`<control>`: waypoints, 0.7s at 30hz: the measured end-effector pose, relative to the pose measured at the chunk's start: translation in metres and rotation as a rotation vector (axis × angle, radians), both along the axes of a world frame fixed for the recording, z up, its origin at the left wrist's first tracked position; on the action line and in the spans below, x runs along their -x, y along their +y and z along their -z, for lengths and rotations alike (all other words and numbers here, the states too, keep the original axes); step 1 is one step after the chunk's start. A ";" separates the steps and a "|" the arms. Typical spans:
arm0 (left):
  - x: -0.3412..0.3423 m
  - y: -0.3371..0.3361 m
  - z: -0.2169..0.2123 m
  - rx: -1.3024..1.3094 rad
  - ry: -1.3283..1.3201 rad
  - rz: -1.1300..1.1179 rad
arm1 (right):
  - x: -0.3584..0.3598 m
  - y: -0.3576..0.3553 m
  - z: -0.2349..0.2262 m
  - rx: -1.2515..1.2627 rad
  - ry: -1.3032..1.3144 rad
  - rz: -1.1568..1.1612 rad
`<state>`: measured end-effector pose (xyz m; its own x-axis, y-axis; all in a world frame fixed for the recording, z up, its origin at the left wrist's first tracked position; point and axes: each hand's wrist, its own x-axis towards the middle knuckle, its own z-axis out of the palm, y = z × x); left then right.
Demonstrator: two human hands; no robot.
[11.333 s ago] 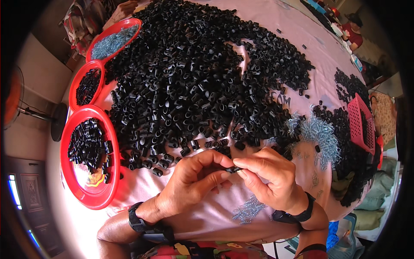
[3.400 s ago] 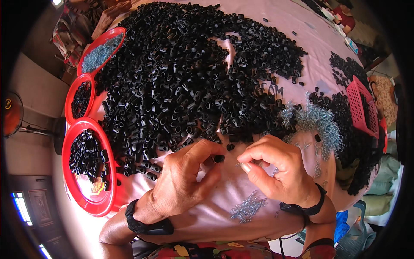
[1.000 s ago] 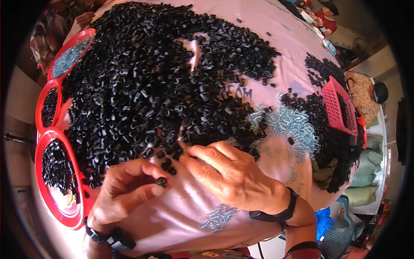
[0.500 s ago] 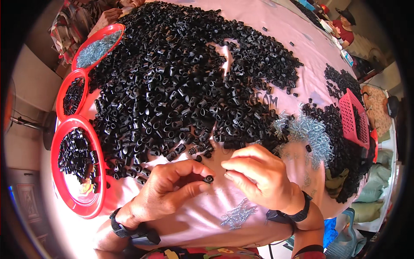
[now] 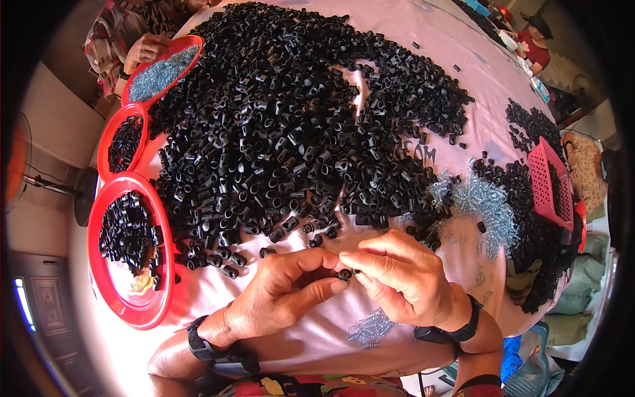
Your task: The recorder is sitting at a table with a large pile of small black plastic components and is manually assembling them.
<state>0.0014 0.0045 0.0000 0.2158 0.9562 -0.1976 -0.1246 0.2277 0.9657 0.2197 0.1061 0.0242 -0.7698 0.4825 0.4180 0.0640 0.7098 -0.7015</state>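
Between the thumb and forefinger of my left hand (image 5: 291,284), a small black cord lock piece (image 5: 344,274) is pinched, its round open end showing. My right hand (image 5: 410,278) is closed in a pinch beside that piece, fingertips nearly touching it. A tiny dark bit shows at the right fingertips, too small to name. Just beyond my hands spreads a large heap of black cord lock pieces (image 5: 264,145). Small silvery springs (image 5: 372,328) lie in a little pile on the pink cloth (image 5: 311,344) below my right hand.
Along the left edge, a red plate (image 5: 126,317) and a red bowl (image 5: 104,147) hold black parts; another red plate (image 5: 198,47) holds springs, with a co-worker's hand (image 5: 147,49) at it. More springs (image 5: 489,212) and a pink basket (image 5: 541,178) are at right. Another person (image 5: 534,47) sits far right.
My right hand has come in to meet the piece in my left hand; earlier they were apart. At the far left, the co-worker's hand has moved to the plate of springs.
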 end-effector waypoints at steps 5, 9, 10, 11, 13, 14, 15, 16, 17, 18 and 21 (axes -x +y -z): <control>0.000 0.000 -0.001 0.000 -0.028 -0.012 | -0.003 0.001 0.001 0.015 0.003 0.005; -0.005 0.001 -0.001 -0.044 0.011 -0.053 | -0.003 0.000 0.002 0.002 0.002 0.028; -0.004 0.001 0.002 -0.043 0.011 -0.053 | -0.002 0.000 0.002 0.003 0.003 0.028; -0.003 0.000 0.007 -0.027 0.002 -0.058 | 0.001 -0.001 0.001 -0.005 0.029 0.053; -0.004 -0.001 0.009 -0.011 -0.008 -0.060 | 0.002 -0.003 0.001 -0.013 0.054 0.082; -0.005 -0.001 0.008 -0.007 -0.025 -0.062 | 0.002 -0.003 0.002 -0.024 0.063 0.083; -0.005 -0.001 0.008 -0.001 -0.044 -0.064 | 0.002 -0.003 0.003 -0.033 0.070 0.084; -0.006 0.000 0.008 0.001 -0.045 -0.062 | 0.002 -0.003 0.004 -0.031 0.069 0.086; -0.005 0.000 0.008 -0.022 -0.030 -0.060 | 0.002 -0.002 0.005 -0.039 0.067 0.086; -0.005 0.000 0.008 -0.044 -0.015 -0.058 | 0.001 -0.002 0.005 -0.047 0.066 0.085; -0.003 0.000 0.004 -0.044 0.068 -0.045 | 0.000 -0.003 0.003 -0.053 0.036 0.106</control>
<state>0.0042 0.0048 -0.0039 0.1598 0.9728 -0.1678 -0.0676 0.1803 0.9813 0.2195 0.1029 0.0209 -0.6997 0.5365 0.4718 0.1156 0.7367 -0.6663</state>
